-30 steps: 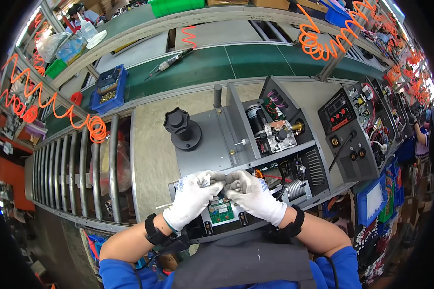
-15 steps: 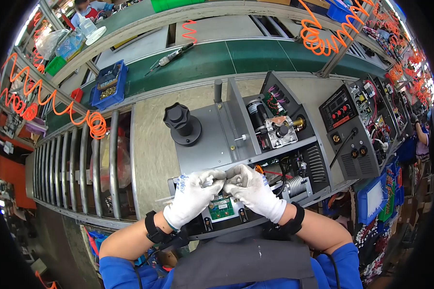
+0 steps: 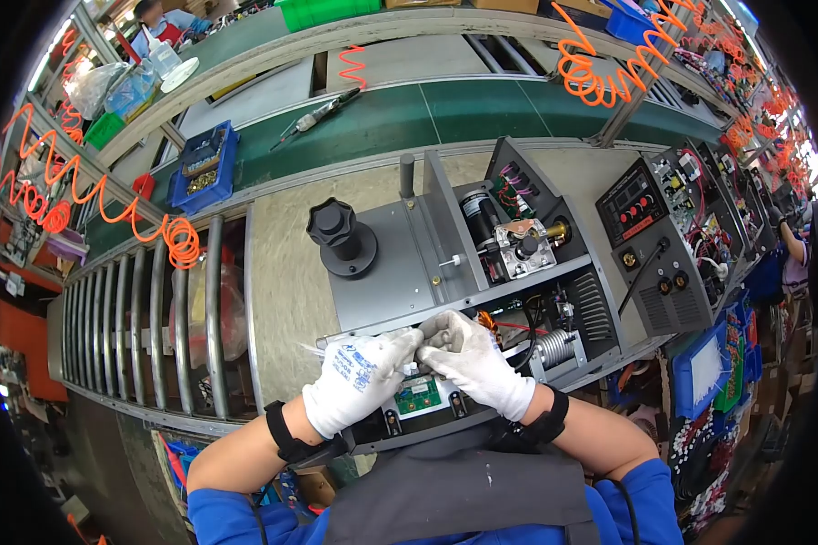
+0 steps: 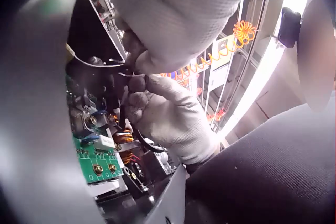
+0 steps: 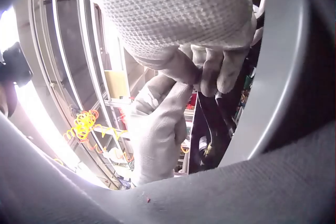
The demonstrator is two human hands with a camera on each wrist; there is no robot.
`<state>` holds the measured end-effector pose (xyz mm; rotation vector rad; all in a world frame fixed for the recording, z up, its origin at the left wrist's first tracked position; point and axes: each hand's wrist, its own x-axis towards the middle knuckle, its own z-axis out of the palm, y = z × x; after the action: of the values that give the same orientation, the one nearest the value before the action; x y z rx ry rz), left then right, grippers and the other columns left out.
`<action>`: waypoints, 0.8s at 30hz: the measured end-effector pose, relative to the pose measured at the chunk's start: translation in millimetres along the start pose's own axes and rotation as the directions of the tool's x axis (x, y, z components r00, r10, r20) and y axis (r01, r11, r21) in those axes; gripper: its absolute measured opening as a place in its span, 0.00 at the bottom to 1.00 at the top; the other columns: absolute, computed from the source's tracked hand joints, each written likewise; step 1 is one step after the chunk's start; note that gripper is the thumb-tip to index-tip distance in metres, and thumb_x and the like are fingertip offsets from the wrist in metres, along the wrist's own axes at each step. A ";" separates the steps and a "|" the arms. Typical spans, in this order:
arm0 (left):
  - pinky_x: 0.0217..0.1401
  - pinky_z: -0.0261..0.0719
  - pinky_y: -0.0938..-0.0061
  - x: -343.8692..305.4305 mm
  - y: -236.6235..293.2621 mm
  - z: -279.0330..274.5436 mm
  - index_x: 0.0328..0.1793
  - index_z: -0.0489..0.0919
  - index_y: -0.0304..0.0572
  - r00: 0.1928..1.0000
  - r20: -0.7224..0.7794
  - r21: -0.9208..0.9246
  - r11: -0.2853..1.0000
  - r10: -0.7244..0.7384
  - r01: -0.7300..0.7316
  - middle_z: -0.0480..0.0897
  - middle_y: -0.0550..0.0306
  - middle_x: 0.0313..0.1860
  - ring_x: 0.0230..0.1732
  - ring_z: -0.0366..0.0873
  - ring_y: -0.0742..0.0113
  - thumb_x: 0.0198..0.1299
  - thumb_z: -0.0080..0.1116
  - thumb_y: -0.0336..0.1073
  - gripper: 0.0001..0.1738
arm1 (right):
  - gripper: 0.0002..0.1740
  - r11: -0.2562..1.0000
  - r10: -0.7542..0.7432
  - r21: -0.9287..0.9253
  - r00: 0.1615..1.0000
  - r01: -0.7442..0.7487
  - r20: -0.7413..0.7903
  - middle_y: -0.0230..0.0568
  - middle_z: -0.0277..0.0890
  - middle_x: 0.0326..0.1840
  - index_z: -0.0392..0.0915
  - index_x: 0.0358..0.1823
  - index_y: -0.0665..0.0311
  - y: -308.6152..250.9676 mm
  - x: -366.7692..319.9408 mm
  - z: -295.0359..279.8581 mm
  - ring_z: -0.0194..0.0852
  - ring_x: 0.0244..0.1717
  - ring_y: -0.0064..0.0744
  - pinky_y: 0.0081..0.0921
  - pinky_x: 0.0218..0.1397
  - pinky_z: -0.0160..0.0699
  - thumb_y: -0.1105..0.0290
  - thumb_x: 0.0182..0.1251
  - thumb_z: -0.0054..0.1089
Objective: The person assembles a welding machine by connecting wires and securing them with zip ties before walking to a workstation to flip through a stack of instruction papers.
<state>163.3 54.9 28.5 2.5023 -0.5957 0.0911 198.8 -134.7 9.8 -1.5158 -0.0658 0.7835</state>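
Observation:
Both hands wear white gloves with greyed fingertips and meet over the front of an open grey metal machine housing (image 3: 386, 295). My left hand (image 3: 359, 377) curls its fingers, its printed back turned up. Thin white strips (image 3: 313, 349) stick out behind it to the left. My right hand (image 3: 473, 363) pinches with thumb and forefinger against the left fingertips. In the left wrist view a thin pale wire (image 4: 97, 66) runs up to the meeting fingertips. The held ends are mostly hidden by the gloves. Just below the hands lies a green circuit board (image 3: 418, 397).
A black knob (image 3: 334, 229) stands on the housing's left. Right of the hands are a coil-like metal part (image 3: 554, 352) and wiring. Another control panel unit (image 3: 641, 213) stands farther right. Metal rollers (image 3: 182, 318) lie left; a blue parts bin (image 3: 207, 168) and power screwdriver (image 3: 314, 118) are behind.
My left hand has turned, showing more of its back, and the white bit seen between its fingers is now hidden. The strips behind it point higher. My right hand stays close against it.

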 end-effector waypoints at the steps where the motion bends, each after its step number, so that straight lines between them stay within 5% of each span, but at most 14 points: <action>1: 0.39 0.83 0.66 -0.7 -0.2 1.0 0.52 0.83 0.43 1.000 0.023 0.014 1.000 0.000 0.000 0.87 0.50 0.39 0.38 0.86 0.53 0.54 0.61 0.27 0.17 | 0.15 0.998 -0.011 0.055 1.000 0.011 -0.001 0.35 0.74 0.40 0.68 0.53 0.70 1.7 0.1 0.9 0.75 0.39 0.18 0.17 0.43 0.79 0.80 0.67 0.58; 6: 0.38 0.82 0.66 -3.4 -2.2 1.8 0.53 0.82 0.45 0.998 0.067 0.054 0.998 0.012 -0.016 0.86 0.52 0.40 0.39 0.86 0.54 0.54 0.62 0.29 0.17 | 0.15 0.991 -0.052 0.119 0.997 0.058 -0.057 0.32 0.73 0.37 0.69 0.52 0.69 2.4 -1.4 6.4 0.73 0.37 0.16 0.16 0.41 0.76 0.79 0.66 0.59; 9: 0.39 0.82 0.67 -1.9 -2.2 3.3 0.48 0.82 0.43 0.996 -0.029 0.010 0.997 0.079 -0.079 0.84 0.52 0.40 0.40 0.85 0.53 0.55 0.63 0.31 0.13 | 0.14 0.994 -0.098 -0.048 0.995 0.096 -0.032 0.32 0.71 0.37 0.69 0.51 0.69 10.9 -1.2 2.9 0.69 0.35 0.16 0.16 0.39 0.74 0.78 0.65 0.58; 12: 0.40 0.82 0.66 3.7 -0.2 7.0 0.48 0.79 0.40 0.998 0.016 0.002 0.998 -0.061 0.061 0.81 0.51 0.43 0.40 0.84 0.53 0.53 0.67 0.35 0.16 | 0.11 0.979 -0.100 -0.182 0.994 0.090 -0.049 0.30 0.70 0.35 0.67 0.47 0.67 6.4 -8.1 5.1 0.68 0.32 0.12 0.13 0.34 0.72 0.81 0.66 0.56; 15: 0.40 0.82 0.63 12.1 4.8 -4.5 0.56 0.73 0.40 0.952 -0.085 0.107 0.947 -0.295 0.303 0.78 0.47 0.47 0.40 0.84 0.53 0.48 0.71 0.41 0.30 | 0.09 0.993 -0.100 -0.061 0.995 0.100 0.008 0.26 0.66 0.32 0.68 0.45 0.65 12.0 -14.6 12.5 0.62 0.30 0.11 0.12 0.32 0.68 0.81 0.65 0.55; 18: 0.40 0.82 0.63 18.9 -6.0 -7.4 0.57 0.73 0.40 0.951 -0.123 0.187 0.934 -0.284 0.303 0.78 0.46 0.46 0.41 0.84 0.52 0.49 0.70 0.43 0.31 | 0.08 0.995 -0.028 -0.094 0.993 0.039 0.116 0.28 0.65 0.32 0.68 0.43 0.66 2.8 -29.3 21.2 0.62 0.31 0.15 0.17 0.37 0.70 0.79 0.64 0.54; 20: 0.40 0.82 0.63 19.5 -8.6 -8.5 0.56 0.75 0.39 0.952 -0.114 0.199 0.932 -0.285 0.303 0.78 0.45 0.47 0.40 0.84 0.52 0.49 0.70 0.45 0.30 | 0.08 0.989 -0.119 -0.069 0.986 0.128 0.114 0.27 0.64 0.31 0.69 0.44 0.66 8.4 -29.9 19.6 0.62 0.31 0.15 0.17 0.35 0.68 0.79 0.64 0.54; 24: 0.38 0.82 0.63 17.9 -5.4 -14.1 0.50 0.79 0.39 0.955 0.037 0.243 0.930 -0.293 0.276 0.78 0.45 0.45 0.37 0.83 0.50 0.52 0.68 0.45 0.24 | 0.16 0.998 0.032 0.056 0.994 -0.038 0.106 0.28 0.67 0.31 0.70 0.52 0.69 1.3 -33.1 4.3 0.64 0.29 0.14 0.16 0.34 0.70 0.78 0.63 0.54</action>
<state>182.6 59.4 41.0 2.8062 -0.2545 -0.0426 170.9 -147.5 23.2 -1.4235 -0.0940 0.8859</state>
